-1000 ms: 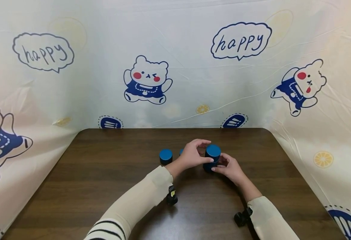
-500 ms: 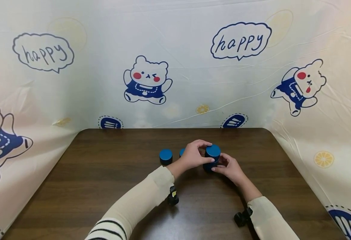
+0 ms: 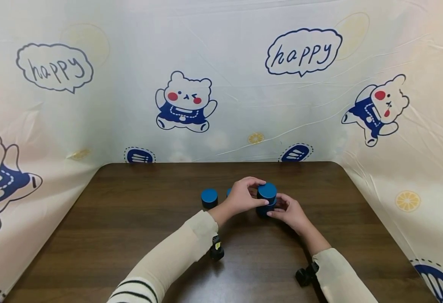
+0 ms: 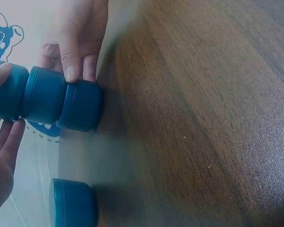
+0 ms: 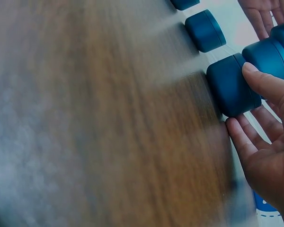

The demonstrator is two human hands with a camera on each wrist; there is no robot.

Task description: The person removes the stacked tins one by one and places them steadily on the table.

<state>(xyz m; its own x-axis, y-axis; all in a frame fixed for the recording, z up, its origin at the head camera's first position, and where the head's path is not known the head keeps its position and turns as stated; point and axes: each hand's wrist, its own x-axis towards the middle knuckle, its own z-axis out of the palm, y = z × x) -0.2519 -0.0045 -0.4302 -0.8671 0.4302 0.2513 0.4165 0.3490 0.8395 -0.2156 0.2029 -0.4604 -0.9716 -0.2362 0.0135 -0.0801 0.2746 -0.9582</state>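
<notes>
A stack of three blue cylinders (image 3: 267,198) stands upright at the middle of the dark wooden table (image 3: 130,227). My left hand (image 3: 257,193) grips the top cylinder (image 4: 7,92) between thumb and fingers. My right hand (image 3: 278,206) holds the stack lower down. Its fingertips (image 4: 75,66) lie on the middle cylinder (image 4: 45,94), and its thumb (image 5: 262,80) presses where the middle cylinder meets the bottom cylinder (image 5: 232,85). The bottom cylinder rests on the table.
A single blue cylinder (image 3: 209,198) stands on the table left of the stack. Another blue cylinder (image 3: 228,192) is mostly hidden behind my left hand. A printed cloth with bears (image 3: 185,101) walls in the table at the back and on both sides.
The top cylinder has shifted very slightly left under my left hand. Both hands keep their hold and have hardly moved.
</notes>
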